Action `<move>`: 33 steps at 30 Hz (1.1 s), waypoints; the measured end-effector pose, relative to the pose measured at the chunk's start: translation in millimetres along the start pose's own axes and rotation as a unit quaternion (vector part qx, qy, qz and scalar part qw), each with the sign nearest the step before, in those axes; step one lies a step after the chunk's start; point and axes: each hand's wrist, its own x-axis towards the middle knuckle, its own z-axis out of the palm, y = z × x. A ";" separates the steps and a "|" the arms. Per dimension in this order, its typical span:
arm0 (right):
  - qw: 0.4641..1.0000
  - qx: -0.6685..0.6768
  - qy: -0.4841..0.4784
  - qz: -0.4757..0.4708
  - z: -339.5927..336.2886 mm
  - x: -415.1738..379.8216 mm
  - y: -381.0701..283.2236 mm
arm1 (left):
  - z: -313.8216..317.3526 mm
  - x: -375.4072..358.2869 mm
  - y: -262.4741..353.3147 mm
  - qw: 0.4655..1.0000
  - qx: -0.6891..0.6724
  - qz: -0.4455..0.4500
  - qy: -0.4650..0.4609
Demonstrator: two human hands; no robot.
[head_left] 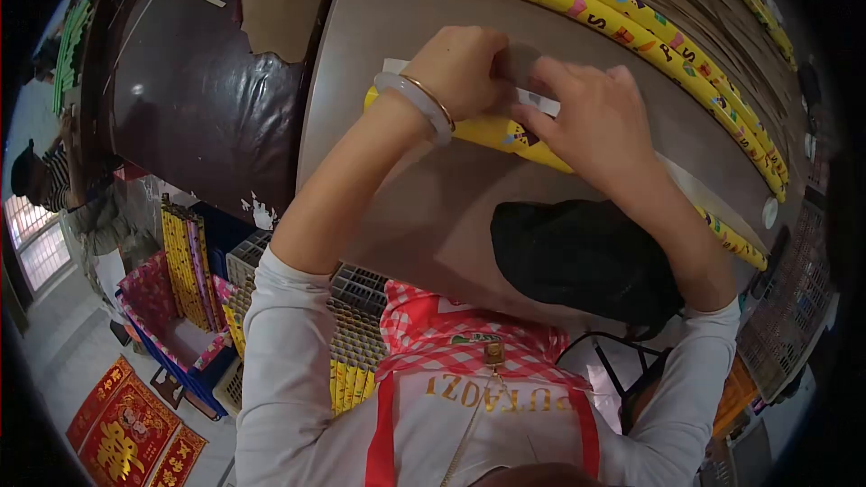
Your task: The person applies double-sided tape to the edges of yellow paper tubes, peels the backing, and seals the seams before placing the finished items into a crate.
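Observation:
My left hand (460, 70), with a pale bangle and a thin gold one on the wrist, is curled closed over a yellow printed paper piece (469, 131) on the table. Its fingertips face away, so what they pinch, if anything, is hidden. To its right, my right hand (595, 113) is slightly blurred, thumb and forefinger apart beside the paper's white edge (538, 101). The paper stretches to the right under my right forearm. A dark cap-like cloth item (582, 257) lies on the near side of the table, beside that forearm.
Long yellow printed tubes (622, 32) lie across the table's (406, 13) far side. A dark brown padded surface (203, 90) adjoins on the left. Crates and a floral-lined box (149, 293) with upright tubes stand below. Another person (54, 171) is at far left.

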 end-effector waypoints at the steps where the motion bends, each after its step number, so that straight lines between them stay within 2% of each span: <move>1: 1.000 -0.001 -0.006 -0.009 -6.1 -5.2 3.7 | 1.0 0.3 1.2 1.000 -0.003 0.003 -0.002; 6: 0.998 0.048 -0.023 -0.020 -20.8 -28.7 19.2 | 0.9 2.5 1.8 1.000 -0.009 0.014 -0.008; 8: 0.997 0.051 0.004 -0.061 -27.4 -41.1 25.0 | -1.5 2.8 5.3 1.000 0.008 -0.003 -0.023; 11: 0.997 0.045 -0.005 -0.060 -38.2 -57.0 36.8 | 0.0 4.8 0.0 0.999 0.002 0.033 -0.025; 14: 0.995 0.078 -0.056 -0.021 -50.3 -72.2 55.1 | -3.1 5.7 8.5 0.999 0.020 -0.008 -0.037; 18: 0.994 0.065 -0.073 0.049 -64.0 -93.8 80.5 | -6.9 8.9 8.6 0.998 0.009 -0.012 -0.058; 21: 0.988 0.118 -0.058 0.077 -63.0 -114.6 100.6 | -8.8 10.6 10.2 0.994 -0.013 -0.042 -0.096; 23: 0.987 0.127 0.027 0.092 -54.5 -126.3 112.7 | -10.8 11.3 13.1 0.990 -0.018 -0.083 -0.114; 24: 0.987 0.124 0.027 0.101 -53.9 -129.4 117.3 | -10.0 11.0 14.5 0.992 -0.009 -0.070 -0.109; 27: 0.991 0.105 0.030 0.082 -54.2 -136.1 131.1 | -10.1 12.9 8.4 0.993 0.014 -0.022 -0.116; 28: 0.989 0.107 0.015 0.098 -54.7 -137.3 134.2 | -9.5 13.5 8.9 0.991 0.012 -0.056 -0.124; 30: 0.987 0.106 0.001 0.120 -54.3 -140.3 137.7 | -11.6 14.0 14.8 0.989 0.023 -0.063 -0.134; 33: 0.995 0.037 -0.009 0.087 -48.3 -141.7 137.8 | -13.1 13.8 16.4 0.986 0.045 -0.066 -0.144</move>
